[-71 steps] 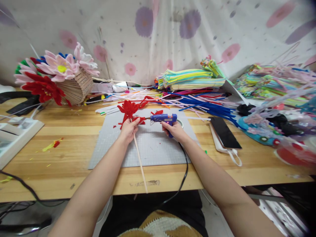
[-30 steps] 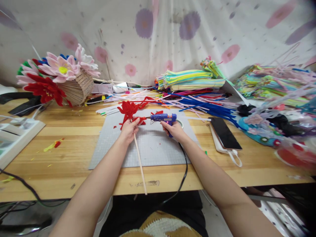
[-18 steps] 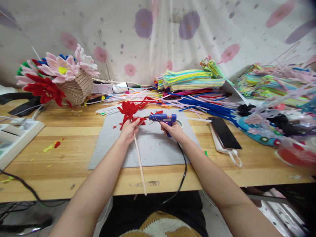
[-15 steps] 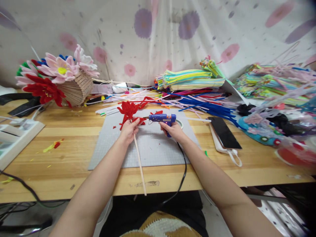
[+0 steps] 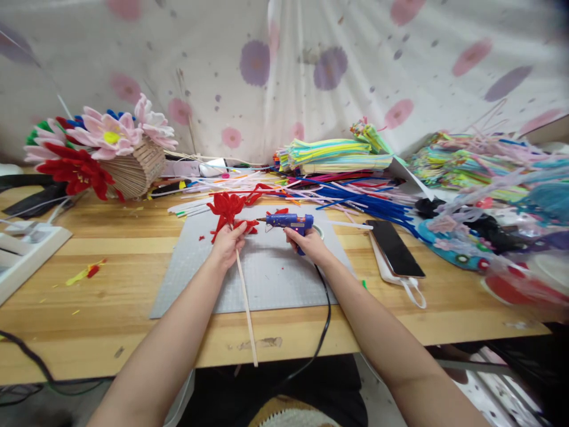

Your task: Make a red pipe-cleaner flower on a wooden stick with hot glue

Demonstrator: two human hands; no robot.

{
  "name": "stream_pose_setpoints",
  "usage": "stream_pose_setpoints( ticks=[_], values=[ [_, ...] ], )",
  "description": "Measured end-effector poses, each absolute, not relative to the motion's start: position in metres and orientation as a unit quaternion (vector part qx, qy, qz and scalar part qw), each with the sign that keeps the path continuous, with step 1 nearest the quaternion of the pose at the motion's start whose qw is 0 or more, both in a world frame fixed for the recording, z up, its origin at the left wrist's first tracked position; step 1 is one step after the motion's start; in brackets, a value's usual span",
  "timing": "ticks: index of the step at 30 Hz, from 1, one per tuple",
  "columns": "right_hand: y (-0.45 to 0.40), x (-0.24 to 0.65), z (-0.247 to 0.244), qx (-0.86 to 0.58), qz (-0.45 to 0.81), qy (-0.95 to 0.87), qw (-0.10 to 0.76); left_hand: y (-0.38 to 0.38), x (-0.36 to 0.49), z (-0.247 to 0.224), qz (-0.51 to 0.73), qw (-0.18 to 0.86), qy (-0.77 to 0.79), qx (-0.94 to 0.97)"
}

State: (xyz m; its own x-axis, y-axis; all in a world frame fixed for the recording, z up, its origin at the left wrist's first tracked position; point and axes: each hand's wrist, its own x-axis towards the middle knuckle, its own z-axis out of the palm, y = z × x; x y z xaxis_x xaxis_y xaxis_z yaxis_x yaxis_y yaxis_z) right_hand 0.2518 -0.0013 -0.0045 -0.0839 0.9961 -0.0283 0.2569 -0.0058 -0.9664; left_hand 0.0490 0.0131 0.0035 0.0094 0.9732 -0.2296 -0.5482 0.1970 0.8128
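My left hand (image 5: 229, 244) is closed round the stem of a red fuzzy flower (image 5: 226, 207); a pale stick (image 5: 246, 308) runs down from the fist past the table's front edge. In my right hand (image 5: 306, 242) is a blue glue gun (image 5: 288, 222), its tip pointing left at the flower's right-hand petal. Whether tip and petal touch is too small to tell. A white glue stick (image 5: 349, 225) sticks out of the gun's back. Both hands are over a grey cutting mat (image 5: 262, 290), where another red piece (image 5: 278, 211) lies behind the gun.
A phone (image 5: 398, 249) on a white power bank lies right of the mat. Bundles of pipe cleaners (image 5: 333, 155) line the back. Finished flowers (image 5: 106, 139) stand at the back left, a power strip (image 5: 35, 252) at the left. The gun's black cord (image 5: 328, 320) hangs over the front edge.
The camera view has shifted slightly, so the table sits a little lower in the picture. Both hands keep their hold, and the gun's tip stays close to the red petal.
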Motion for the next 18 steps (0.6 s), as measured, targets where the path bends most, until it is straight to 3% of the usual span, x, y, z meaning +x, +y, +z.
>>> stream_pose_setpoints(
  ticks=[18],
  values=[
    [-0.0051,0.2515,0.0010,-0.558,0.432,-0.589,0.395,0.0121,0.0495,0.0036,0.580,0.673,0.383,0.253]
  ],
)
